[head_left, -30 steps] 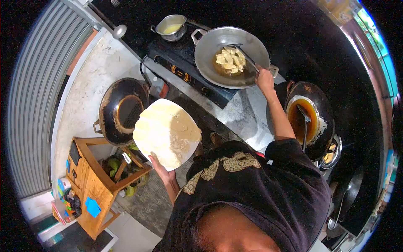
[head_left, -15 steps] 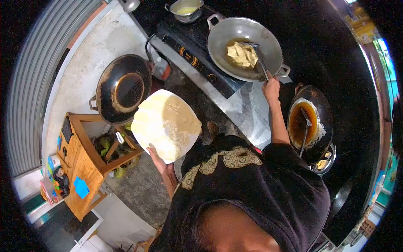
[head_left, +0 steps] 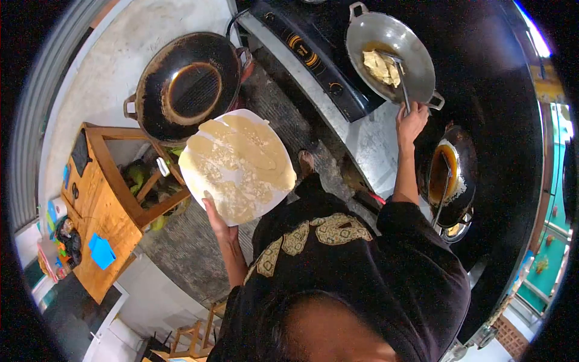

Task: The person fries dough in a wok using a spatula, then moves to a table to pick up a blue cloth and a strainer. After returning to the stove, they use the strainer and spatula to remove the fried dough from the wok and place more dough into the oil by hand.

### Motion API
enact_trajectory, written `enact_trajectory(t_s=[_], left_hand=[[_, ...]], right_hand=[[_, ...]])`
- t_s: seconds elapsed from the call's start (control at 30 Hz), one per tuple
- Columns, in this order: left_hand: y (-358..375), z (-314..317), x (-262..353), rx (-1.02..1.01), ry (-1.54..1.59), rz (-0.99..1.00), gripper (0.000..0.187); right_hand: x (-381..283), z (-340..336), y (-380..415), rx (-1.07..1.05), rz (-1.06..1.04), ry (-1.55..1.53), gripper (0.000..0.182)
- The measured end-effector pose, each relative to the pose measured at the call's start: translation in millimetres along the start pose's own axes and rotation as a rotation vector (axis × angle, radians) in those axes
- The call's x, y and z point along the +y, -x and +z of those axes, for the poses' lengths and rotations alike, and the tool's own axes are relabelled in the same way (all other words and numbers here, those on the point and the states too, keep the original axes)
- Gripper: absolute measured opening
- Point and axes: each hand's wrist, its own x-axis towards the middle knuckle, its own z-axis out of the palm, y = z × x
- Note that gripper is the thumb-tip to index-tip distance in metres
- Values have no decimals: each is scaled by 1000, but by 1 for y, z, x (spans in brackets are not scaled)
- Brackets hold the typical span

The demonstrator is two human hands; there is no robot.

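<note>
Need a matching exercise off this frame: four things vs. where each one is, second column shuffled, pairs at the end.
Things:
1. grey wok
2. utensil dipping into the grey wok
3. white plate
4. blue item

Places:
A. on the wooden table
B. held in the left hand
C. on the black stove
D. held in the right hand

Pairs: 1-C, 2-D, 3-B, 4-A

We wear a loose, near-black top (head_left: 377,271) with plain, dark cloth over most of it. The right sleeve (head_left: 416,229) is short and wide. Towards the far side run tan patches (head_left: 344,234), patterned in darker diamond-like shapes. Our left hand (head_left: 222,228) and right hand (head_left: 412,123) are bare.
</note>
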Motion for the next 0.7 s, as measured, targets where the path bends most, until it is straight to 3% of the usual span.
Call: enact_trajectory(t_s=[0.03, 0.1, 0.17, 0.23, 0.3, 0.4, 0.5, 0.53, 0.6, 0.63, 0.67, 0.7], left_hand=[[-7, -9, -5, -42, 15, 23, 65], [-12, -19, -14, 72, -21, 27, 66], [-15, -28, -17, 66, -35, 12, 71], [-13, -38, -17, 166, -60, 15, 73], [-11, -50, -21, 247, -69, 16, 75], [-15, -71, -31, 344, -50, 11, 75], [1, -105, -44, 495, -58, -48, 75], [9, -121, -49, 500, -7, -62, 75], [23, -138, -66, 502, 108, -70, 76], [29, -129, -68, 597, 40, -72, 77], [38, -142, -83, 356, 519, -81, 77], [39, -147, -88, 98, 989, -71, 78]], right_hand=[[-9, 3, 0, 61, -92, -46, 18], [-51, 17, 19, -322, 346, -403, 31], [-30, 135, 77, -570, 314, -746, 33], [-78, 139, 92, -784, 686, -1085, 38], [-91, 172, 90, -1012, 1093, -1072, 51], [-83, 239, 95, -1020, 1174, -1427, 57], [-57, 282, 94, -905, 1188, -1426, 61], [-51, 284, 91, -794, 1333, -1445, 60], [-34, 285, 85, -770, 1182, -1406, 60], [-18, 290, 78, -765, 1196, -1400, 60], [-2, 295, 74, -758, 1211, -1393, 60], [3, 283, 64, -807, 1087, -1395, 59]])
